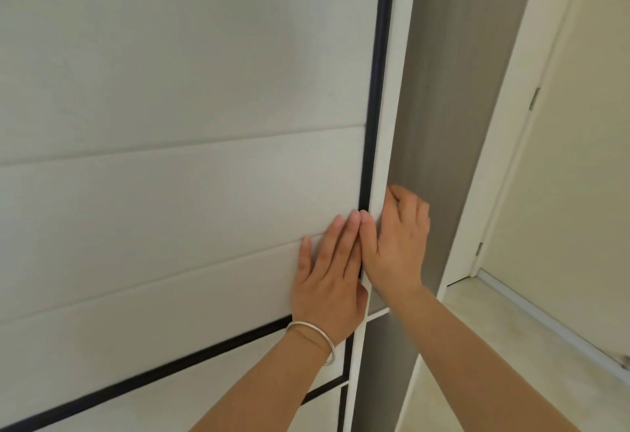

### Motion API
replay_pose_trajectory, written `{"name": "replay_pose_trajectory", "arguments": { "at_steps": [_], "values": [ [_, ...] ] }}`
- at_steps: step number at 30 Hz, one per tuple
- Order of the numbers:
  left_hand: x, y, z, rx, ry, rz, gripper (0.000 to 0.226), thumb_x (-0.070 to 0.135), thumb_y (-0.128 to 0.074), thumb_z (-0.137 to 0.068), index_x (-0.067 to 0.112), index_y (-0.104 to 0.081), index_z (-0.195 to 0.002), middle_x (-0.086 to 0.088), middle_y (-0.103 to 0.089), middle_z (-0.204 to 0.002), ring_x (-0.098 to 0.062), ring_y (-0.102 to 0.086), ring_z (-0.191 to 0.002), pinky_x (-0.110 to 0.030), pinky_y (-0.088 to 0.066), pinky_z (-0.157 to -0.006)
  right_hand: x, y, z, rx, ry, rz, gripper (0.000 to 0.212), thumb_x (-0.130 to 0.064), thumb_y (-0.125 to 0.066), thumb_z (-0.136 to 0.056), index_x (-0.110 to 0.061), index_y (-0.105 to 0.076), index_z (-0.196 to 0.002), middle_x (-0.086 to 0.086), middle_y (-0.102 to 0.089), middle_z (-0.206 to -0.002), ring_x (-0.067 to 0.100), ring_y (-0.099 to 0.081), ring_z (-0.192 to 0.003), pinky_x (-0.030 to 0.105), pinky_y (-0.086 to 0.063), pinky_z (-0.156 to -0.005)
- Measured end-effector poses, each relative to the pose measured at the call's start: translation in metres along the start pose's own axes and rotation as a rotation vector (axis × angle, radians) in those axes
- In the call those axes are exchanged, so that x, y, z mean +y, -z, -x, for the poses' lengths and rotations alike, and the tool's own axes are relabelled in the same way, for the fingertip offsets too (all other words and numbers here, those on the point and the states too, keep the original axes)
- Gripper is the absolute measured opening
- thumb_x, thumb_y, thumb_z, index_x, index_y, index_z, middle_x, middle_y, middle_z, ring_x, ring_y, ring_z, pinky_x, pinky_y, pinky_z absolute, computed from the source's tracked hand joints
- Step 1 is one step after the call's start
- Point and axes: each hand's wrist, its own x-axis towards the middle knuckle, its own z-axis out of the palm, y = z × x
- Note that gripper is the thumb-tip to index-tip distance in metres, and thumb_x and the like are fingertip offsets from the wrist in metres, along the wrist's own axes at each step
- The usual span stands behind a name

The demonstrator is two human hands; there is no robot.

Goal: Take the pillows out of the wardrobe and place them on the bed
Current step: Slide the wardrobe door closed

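A white panelled wardrobe door (177, 97) with a black border fills the left of the view. My left hand (329, 281), with a silver bangle on the wrist, lies flat against the door's right edge, fingers together. My right hand (397, 244) curls around the white frame edge (388, 125) of that door, thumb on the front and fingers behind it. No pillow and no bed are in view; the wardrobe's inside is hidden.
A grey side panel (453, 90) stands right of the door edge. Further right is a cream room door (576, 159) with hinges in a white frame. Pale floor (484, 346) lies at the lower right.
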Motion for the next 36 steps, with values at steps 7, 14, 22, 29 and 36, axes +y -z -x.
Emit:
{"name": "replay_pose_trajectory", "arguments": {
  "at_steps": [7, 14, 22, 29, 36],
  "values": [
    [0.033, -0.015, -0.020, 0.020, 0.013, 0.041, 0.081, 0.029, -0.037, -0.075, 0.014, -0.007, -0.149, 0.004, -0.014, -0.154, -0.018, 0.014, -0.144, -0.046, 0.012, -0.115, 0.038, 0.007, -0.014, 0.111, 0.086, 0.138, 0.054, -0.033, -0.038, -0.090, 0.000, -0.044, -0.133, 0.021, -0.052, -0.129, 0.026, -0.037, -0.118, 0.041, -0.032, -0.098],
    [0.062, -0.027, -0.037, 0.006, -0.003, 0.054, 0.081, 0.029, -0.041, -0.073, 0.015, -0.014, -0.147, 0.004, -0.014, -0.154, -0.017, 0.007, -0.145, -0.045, 0.009, -0.116, 0.074, 0.011, -0.028, 0.158, 0.106, 0.107, 0.056, -0.031, -0.043, -0.087, -0.003, -0.041, -0.135, 0.018, -0.052, -0.131, 0.026, -0.037, -0.120, 0.040, -0.029, -0.100],
    [0.090, -0.042, -0.054, 0.009, 0.003, 0.105, 0.081, 0.028, -0.043, -0.071, 0.016, -0.019, -0.147, 0.003, -0.016, -0.155, -0.016, 0.005, -0.145, -0.044, 0.009, -0.116, 0.107, 0.021, -0.046, 0.263, 0.203, 0.189, 0.058, -0.032, -0.047, -0.088, -0.009, -0.031, -0.139, 0.012, -0.026, -0.144, 0.029, -0.027, -0.134, 0.042, -0.024, -0.112],
    [0.105, -0.050, -0.063, 0.018, -0.005, 0.103, 0.079, 0.027, -0.042, -0.072, 0.016, -0.021, -0.147, 0.003, -0.015, -0.155, -0.017, 0.005, -0.145, -0.045, 0.009, -0.116, 0.121, 0.029, -0.046, 0.010, -0.049, -0.011, 0.082, -0.044, -0.045, -0.086, -0.007, -0.006, -0.147, 0.016, -0.037, -0.146, 0.025, -0.036, -0.132, 0.041, -0.037, -0.104],
    [0.110, -0.052, -0.066, 0.018, -0.008, 0.094, 0.076, 0.028, -0.039, -0.074, 0.016, -0.021, -0.146, 0.003, -0.015, -0.155, -0.018, 0.006, -0.145, -0.045, 0.010, -0.116, 0.124, 0.033, -0.047, 0.020, -0.039, 0.020, 0.076, -0.041, -0.044, -0.086, -0.002, -0.018, -0.145, 0.016, -0.051, -0.133, 0.028, -0.048, -0.118, 0.030, -0.029, -0.099]
  ]
}}
